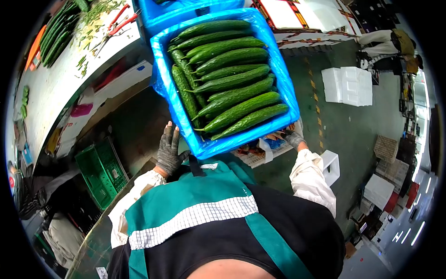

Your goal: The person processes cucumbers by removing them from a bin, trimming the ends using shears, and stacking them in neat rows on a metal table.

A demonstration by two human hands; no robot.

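Note:
A crate lined with blue plastic film (200,151) stands in front of my torso. Long green cucumbers (237,94) lie in it, most side by side across, a few lengthwise along the left wall. My left hand (170,152), in a grey glove with bare fingertips, is beside the crate's near left side, fingers stretched and thumb apart. At the near right corner is my right hand (294,138), also gloved, its partly visible fingers extended toward the crate's underside. Below that corner is a printed carton (254,159). Whether the right hand touches the crate or carton is hidden.
A white worktable (58,93) at left carries more cucumbers (59,32), trimmings and red-handled cutters (121,22). Another blue-lined crate (186,10) stands beyond. A green crate (103,172) sits low left; white foam boxes (347,86) lie on the floor. Another person (392,44) is far right.

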